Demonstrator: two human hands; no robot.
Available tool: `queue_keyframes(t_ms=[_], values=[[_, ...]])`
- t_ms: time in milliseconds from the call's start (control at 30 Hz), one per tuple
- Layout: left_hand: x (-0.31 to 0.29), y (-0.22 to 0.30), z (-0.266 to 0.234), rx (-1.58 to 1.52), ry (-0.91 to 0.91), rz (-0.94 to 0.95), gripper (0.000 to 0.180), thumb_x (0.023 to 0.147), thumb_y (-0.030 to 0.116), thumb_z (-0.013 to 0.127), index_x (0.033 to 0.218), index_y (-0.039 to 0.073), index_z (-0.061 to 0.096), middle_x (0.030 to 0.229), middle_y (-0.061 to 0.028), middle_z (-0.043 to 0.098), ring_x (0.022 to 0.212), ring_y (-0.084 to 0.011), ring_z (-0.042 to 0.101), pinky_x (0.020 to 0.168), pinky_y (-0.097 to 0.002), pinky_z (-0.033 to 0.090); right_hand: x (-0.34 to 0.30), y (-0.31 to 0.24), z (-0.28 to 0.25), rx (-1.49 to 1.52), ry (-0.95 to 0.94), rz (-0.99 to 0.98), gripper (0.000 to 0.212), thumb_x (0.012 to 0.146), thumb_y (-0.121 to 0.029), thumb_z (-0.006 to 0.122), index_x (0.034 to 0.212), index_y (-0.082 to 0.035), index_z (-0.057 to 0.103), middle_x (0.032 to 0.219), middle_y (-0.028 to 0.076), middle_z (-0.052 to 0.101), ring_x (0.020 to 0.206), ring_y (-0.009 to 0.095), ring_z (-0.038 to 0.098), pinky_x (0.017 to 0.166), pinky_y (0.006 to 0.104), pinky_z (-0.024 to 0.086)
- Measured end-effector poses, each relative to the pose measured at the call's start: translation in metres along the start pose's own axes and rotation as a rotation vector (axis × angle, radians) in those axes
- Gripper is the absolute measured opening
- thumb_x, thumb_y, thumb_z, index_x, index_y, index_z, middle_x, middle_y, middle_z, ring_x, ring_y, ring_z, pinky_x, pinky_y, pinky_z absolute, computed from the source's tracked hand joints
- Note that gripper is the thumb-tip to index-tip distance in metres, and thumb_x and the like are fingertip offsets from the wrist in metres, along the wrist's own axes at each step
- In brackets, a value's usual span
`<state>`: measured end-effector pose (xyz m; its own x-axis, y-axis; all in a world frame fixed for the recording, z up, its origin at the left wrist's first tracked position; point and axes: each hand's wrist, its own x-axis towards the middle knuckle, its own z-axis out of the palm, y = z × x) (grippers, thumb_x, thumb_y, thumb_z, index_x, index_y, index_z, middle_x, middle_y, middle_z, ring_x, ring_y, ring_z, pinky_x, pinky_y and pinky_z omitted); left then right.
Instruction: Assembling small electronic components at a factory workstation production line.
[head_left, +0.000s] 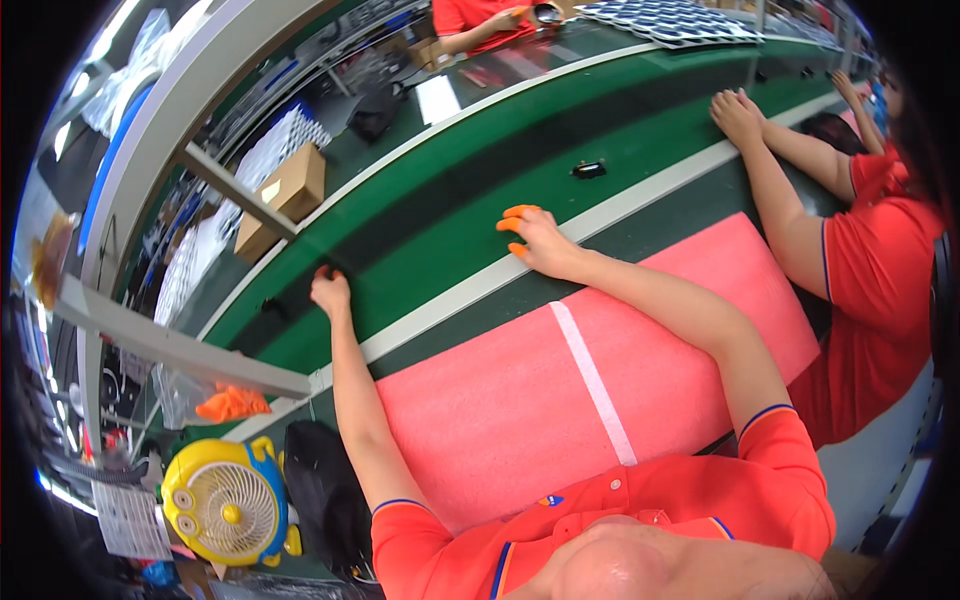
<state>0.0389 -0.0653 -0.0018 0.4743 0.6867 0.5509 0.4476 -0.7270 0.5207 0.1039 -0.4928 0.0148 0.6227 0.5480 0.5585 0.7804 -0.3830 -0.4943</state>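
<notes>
My left hand (331,292) reaches over the green conveyor belt (420,262), its bent fingers apart and nothing visible in them. A small black part (270,304) lies on the belt just left of it, not touching. My right hand (545,245) hovers at the belt's near rail, open, with orange finger covers on its spread fingers. Farther up the belt, to the right of that hand, lies another small black device (589,170). Under my forearms a pink foam mat (490,410) with a pale stripe covers the near worktop.
A co-worker's hands (738,118) rest at the belt on the right; another person (490,25) works across it. A cardboard box (285,195) stands beyond the belt. A metal frame post (180,345) and yellow fan (228,503) stand at left, beside a black bag (325,495).
</notes>
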Motion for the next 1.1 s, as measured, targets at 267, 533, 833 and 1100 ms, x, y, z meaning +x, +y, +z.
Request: queue_keyframes(t_ms=[267,533,833,1100], values=[[-0.009,0.041,-0.018,-0.08,0.198,-0.058,0.024,0.067,0.011,0.062,0.09,0.003,0.063,0.076,-0.0163,0.064,0.075,-0.0353,0.06,0.073,-0.0425,0.047,0.0,-0.003,-0.009,0.032,-0.102,0.036,0.032,0.074,-0.002,0.062,0.106,-0.003,0.058,0.117,0.015,0.048,0.111,0.034,0.041,0.095,0.0392,0.036],[-0.009,0.04,-0.018,-0.172,0.269,-0.186,0.016,0.067,0.009,0.061,0.082,0.003,0.064,0.076,-0.0145,0.064,0.075,-0.0334,0.061,0.072,-0.0419,0.047,0.002,-0.007,-0.009,0.036,-0.136,0.001,0.028,0.075,-0.002,0.061,0.104,-0.001,0.059,0.11,0.015,0.053,0.107,0.033,0.046,0.092,0.0382,0.039],[-0.016,0.051,-0.011,-0.3,0.153,-0.118,0.012,0.068,0.008,0.058,0.074,0.006,0.068,0.071,-0.0129,0.065,0.068,-0.0278,0.062,0.066,-0.036,0.048,0.005,-0.009,-0.011,0.13,-0.171,-0.009,0.027,0.076,0.005,0.053,0.102,-0.001,0.059,0.109,0.017,0.054,0.092,0.033,0.054,0.083,0.037,0.045],[-0.027,0.067,-0.009,-0.248,0.042,0.039,0.015,0.069,0.007,0.056,0.076,0.007,0.07,0.067,-0.0114,0.064,0.063,-0.0248,0.061,0.063,-0.0344,0.048,0.0,-0.004,-0.007,0.146,-0.115,-0.068,0.045,0.068,0.016,0.042,0.106,-0.002,0.058,0.123,0.019,0.046,0.101,0.036,0.053,0.084,0.036,0.045]])
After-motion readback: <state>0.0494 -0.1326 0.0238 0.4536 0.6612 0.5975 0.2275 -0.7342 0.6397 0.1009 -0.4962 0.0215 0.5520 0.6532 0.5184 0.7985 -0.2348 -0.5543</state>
